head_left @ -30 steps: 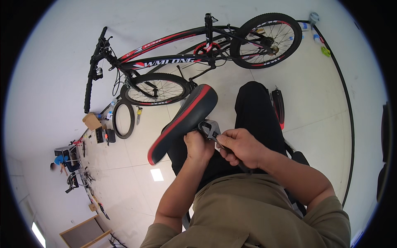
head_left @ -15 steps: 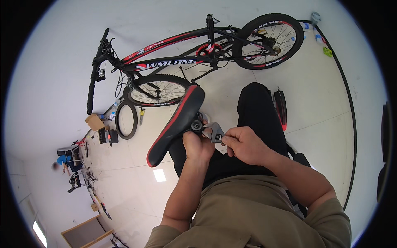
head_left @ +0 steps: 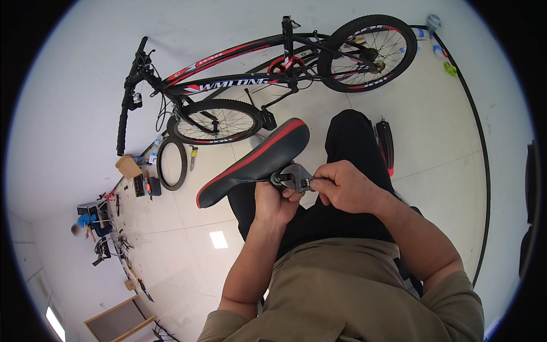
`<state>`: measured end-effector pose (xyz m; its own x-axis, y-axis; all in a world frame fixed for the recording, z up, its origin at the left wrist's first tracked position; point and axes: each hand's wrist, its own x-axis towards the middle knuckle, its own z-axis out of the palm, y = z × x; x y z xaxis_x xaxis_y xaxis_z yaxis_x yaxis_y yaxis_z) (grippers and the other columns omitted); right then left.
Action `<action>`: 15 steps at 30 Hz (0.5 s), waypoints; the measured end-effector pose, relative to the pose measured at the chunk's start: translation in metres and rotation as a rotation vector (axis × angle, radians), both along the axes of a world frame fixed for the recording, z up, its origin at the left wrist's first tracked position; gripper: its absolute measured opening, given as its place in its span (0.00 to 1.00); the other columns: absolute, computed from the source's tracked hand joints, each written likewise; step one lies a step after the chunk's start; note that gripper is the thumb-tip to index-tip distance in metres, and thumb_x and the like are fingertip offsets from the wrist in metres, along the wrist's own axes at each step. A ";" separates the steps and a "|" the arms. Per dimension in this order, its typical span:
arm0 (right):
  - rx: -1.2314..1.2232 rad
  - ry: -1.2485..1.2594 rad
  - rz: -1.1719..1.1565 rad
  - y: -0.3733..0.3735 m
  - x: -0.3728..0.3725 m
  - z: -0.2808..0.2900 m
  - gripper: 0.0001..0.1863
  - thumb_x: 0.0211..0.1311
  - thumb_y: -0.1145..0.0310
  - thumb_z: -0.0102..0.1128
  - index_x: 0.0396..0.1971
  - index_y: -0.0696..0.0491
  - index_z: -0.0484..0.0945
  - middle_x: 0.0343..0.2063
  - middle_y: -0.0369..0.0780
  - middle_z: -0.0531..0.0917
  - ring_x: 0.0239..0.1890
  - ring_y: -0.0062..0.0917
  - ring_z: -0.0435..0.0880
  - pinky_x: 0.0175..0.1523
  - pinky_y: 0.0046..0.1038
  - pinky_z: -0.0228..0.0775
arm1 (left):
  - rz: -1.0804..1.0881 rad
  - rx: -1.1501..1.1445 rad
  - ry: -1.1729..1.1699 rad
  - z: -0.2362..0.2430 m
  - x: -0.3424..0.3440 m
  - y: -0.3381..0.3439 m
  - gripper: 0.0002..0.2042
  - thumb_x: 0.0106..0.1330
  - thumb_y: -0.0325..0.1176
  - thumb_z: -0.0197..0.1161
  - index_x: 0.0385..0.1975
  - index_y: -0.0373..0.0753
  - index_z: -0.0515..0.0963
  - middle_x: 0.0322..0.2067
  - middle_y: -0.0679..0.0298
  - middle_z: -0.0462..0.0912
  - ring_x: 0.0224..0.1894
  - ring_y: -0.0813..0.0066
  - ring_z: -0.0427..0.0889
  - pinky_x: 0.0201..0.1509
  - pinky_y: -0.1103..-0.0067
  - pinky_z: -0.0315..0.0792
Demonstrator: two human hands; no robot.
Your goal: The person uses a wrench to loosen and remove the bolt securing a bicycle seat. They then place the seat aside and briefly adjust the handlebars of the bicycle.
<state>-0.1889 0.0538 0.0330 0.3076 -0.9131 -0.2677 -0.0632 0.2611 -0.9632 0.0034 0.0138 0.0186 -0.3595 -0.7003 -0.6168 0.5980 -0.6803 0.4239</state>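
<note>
A black bicycle saddle (head_left: 256, 164) with a red edge lies slantwise over my lap, its wide end up and to the right. My left hand (head_left: 272, 204) is closed around the post or clamp under it; most of that part is hidden by the fingers. In my right hand (head_left: 350, 187) is a metal adjustable wrench (head_left: 298, 179), gripped by thumb and fingers just behind its jaw. The wrench's jaw is at the round clamp end (head_left: 277, 179) beneath the saddle, touching or around it. Its handle is mostly hidden in my hand.
A black and red bicycle (head_left: 228, 82) without a saddle leans by the wall ahead. A loose tire (head_left: 172, 164), a cardboard box (head_left: 129, 167) and a yellow-handled tool (head_left: 193, 158) lie to the left. A black and red mudguard (head_left: 385, 145) lies beyond my right knee. Another person (head_left: 87, 220) is far left.
The saddle has turned clockwise, its wide end moving right. The wrench's jaw has come onto the clamp end from beside it. My right hand has shifted slightly right.
</note>
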 end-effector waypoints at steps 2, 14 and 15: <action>0.024 0.038 0.065 -0.003 -0.006 0.004 0.11 0.69 0.71 0.55 0.28 0.62 0.79 0.16 0.37 0.79 0.20 0.17 0.74 0.28 0.25 0.66 | -0.015 0.015 -0.030 -0.001 0.000 0.000 0.18 0.74 0.47 0.46 0.40 0.39 0.76 0.25 0.71 0.77 0.13 0.85 0.58 0.16 0.84 0.52; 0.030 0.108 0.125 -0.008 -0.016 0.003 0.14 0.67 0.69 0.56 0.27 0.66 0.80 0.16 0.42 0.80 0.21 0.25 0.80 0.33 0.30 0.72 | -0.177 0.131 -0.053 0.003 0.005 -0.003 0.18 0.74 0.50 0.47 0.31 0.43 0.76 0.21 0.70 0.76 0.10 0.84 0.55 0.14 0.86 0.50; 0.034 0.108 0.132 -0.009 -0.016 0.003 0.14 0.67 0.69 0.56 0.27 0.66 0.80 0.16 0.42 0.80 0.21 0.25 0.80 0.33 0.30 0.72 | -0.175 0.144 -0.049 0.003 0.005 -0.003 0.19 0.74 0.51 0.47 0.31 0.43 0.76 0.21 0.70 0.76 0.10 0.84 0.55 0.14 0.86 0.49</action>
